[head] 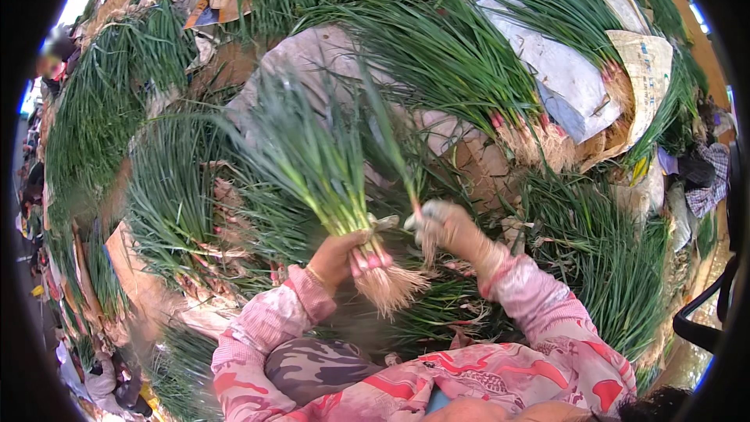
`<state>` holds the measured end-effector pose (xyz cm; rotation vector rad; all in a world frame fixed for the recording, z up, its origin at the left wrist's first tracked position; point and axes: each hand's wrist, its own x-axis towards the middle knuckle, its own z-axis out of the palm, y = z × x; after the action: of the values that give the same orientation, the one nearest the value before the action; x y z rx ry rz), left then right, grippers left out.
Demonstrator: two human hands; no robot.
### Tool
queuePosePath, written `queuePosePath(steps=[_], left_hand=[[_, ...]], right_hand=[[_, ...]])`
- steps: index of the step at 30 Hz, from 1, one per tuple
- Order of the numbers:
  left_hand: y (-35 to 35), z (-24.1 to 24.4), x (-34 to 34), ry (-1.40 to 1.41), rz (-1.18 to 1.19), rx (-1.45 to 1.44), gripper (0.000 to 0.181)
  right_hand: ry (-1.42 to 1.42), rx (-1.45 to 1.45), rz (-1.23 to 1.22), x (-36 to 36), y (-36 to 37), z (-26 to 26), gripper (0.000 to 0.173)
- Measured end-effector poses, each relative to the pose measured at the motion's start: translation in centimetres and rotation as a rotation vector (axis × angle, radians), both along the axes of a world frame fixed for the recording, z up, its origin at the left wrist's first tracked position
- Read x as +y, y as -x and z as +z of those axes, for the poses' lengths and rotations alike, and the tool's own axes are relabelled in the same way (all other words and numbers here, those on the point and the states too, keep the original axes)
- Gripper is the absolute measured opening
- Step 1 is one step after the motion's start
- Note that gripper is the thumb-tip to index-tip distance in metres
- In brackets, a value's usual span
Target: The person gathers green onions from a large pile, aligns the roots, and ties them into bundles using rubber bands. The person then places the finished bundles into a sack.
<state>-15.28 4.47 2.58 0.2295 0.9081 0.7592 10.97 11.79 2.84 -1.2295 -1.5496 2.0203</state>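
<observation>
My left hand grips a bunch of spring onions just above their pink bulbs, with pale roots hanging below the fist. The green leaves fan up and away, slightly blurred. To its right, my right hand is closed around the lower stem of a separate spring onion, whose roots dangle beneath the fingers. Whitish coverings show on the fingertips of both hands. A small gap lies between the two hands. Loose spring onions lie on the ground below them.
Beyond my hands a large bundle of spring onions rests on a pale sheet. Another bundle lies at upper right by white sacking. Heaps of onions flank me on the right and left. People are at the far left edge.
</observation>
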Motion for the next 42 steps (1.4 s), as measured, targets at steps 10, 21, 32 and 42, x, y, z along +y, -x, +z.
queuePosePath(steps=[10,21,32,42], left_hand=[[-0.4,2.7,-1.4,-0.023,-0.148,0.062,0.026],[-0.9,1.2,-1.9,0.015,-0.032,0.007,0.028],[-0.9,2.4,-1.7,-0.183,-0.141,0.098,0.033],[0.9,5.0,0.3,-0.165,-0.267,0.397,0.02]], right_hand=[[0.138,0.035,-0.127,-2.0,5.2,1.6,0.049],[0.392,0.335,-0.531,-3.5,7.3,-5.4,0.014],[0.344,0.461,-0.436,-2.1,7.5,2.7,0.021],[-0.213,-0.416,0.219,1.5,-3.8,1.8,0.028]])
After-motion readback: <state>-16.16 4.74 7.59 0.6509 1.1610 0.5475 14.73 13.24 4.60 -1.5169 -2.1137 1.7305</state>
